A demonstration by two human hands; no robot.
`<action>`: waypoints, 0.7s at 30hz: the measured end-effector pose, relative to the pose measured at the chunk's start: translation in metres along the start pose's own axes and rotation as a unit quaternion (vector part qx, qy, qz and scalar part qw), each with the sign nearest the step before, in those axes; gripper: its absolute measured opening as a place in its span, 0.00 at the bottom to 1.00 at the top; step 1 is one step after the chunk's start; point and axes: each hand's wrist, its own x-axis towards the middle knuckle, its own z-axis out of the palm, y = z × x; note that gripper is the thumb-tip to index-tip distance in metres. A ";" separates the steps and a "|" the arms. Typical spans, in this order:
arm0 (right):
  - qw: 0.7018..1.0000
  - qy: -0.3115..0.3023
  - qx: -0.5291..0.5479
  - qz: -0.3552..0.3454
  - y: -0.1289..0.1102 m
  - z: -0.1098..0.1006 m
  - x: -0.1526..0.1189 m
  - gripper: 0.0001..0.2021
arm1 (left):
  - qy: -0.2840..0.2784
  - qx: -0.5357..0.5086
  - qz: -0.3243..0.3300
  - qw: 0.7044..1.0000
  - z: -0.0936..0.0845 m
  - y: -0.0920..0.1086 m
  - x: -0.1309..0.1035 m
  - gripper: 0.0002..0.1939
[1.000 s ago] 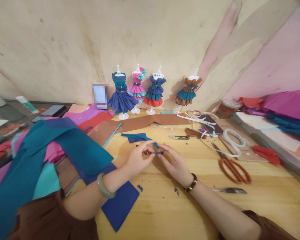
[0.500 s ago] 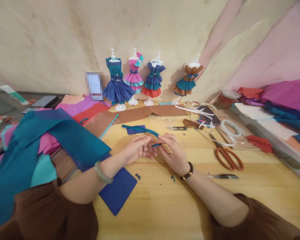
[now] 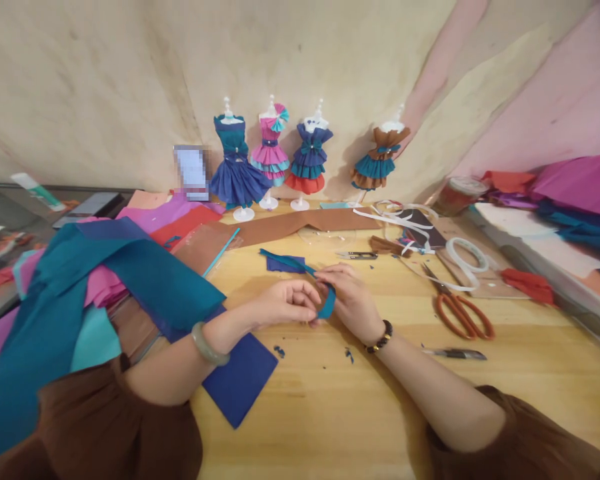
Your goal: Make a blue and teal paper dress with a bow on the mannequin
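My right hand (image 3: 356, 307) clamps the teal strip (image 3: 329, 304) above the worktop (image 3: 330, 420); my left hand (image 3: 286, 305) is at its curled end, whether pinching I cannot tell. For smooth curve, I should bend it gently, edges even.

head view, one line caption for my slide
Right hand holding a curled teal strip, left hand at its loop, before four dressed mannequins.
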 end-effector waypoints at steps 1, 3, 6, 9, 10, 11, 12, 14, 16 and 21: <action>1.000 0.004 0.009 0.016 0.000 -0.001 0.001 0.08 | -0.017 0.014 -0.004 1.000 0.000 0.002 -0.002 0.15; 0.998 0.018 0.035 0.053 0.001 -0.003 0.004 0.08 | -0.051 0.041 -0.013 0.998 -0.001 0.007 -0.006 0.15; 0.990 0.045 0.058 0.117 0.003 -0.012 0.010 0.09 | -0.094 0.064 -0.024 0.993 -0.005 0.015 -0.010 0.17; 0.983 0.078 0.041 0.162 0.007 -0.028 0.019 0.10 | -0.093 0.085 -0.020 0.992 -0.011 0.022 -0.012 0.17; 0.981 0.092 0.029 0.166 0.008 -0.034 0.022 0.10 | -0.084 0.093 -0.012 0.992 -0.014 0.024 -0.012 0.16; 0.981 0.105 0.015 0.164 0.010 -0.040 0.025 0.10 | -0.071 0.101 -0.001 0.992 -0.017 0.026 -0.011 0.16; 0.980 0.118 -0.001 0.157 0.013 -0.046 0.027 0.10 | -0.059 0.110 0.010 0.992 -0.020 0.028 -0.011 0.15; 0.981 0.135 -0.036 0.133 0.021 -0.055 0.030 0.10 | -0.031 0.152 0.028 0.987 -0.028 0.032 -0.010 0.15; 0.983 0.132 -0.082 0.100 0.031 -0.061 0.031 0.10 | 0.007 0.195 0.042 0.980 -0.035 0.034 -0.010 0.16; 0.962 -0.006 -0.261 0.083 0.056 -0.064 0.021 0.13 | 0.076 0.331 0.045 0.940 -0.053 0.035 -0.008 0.16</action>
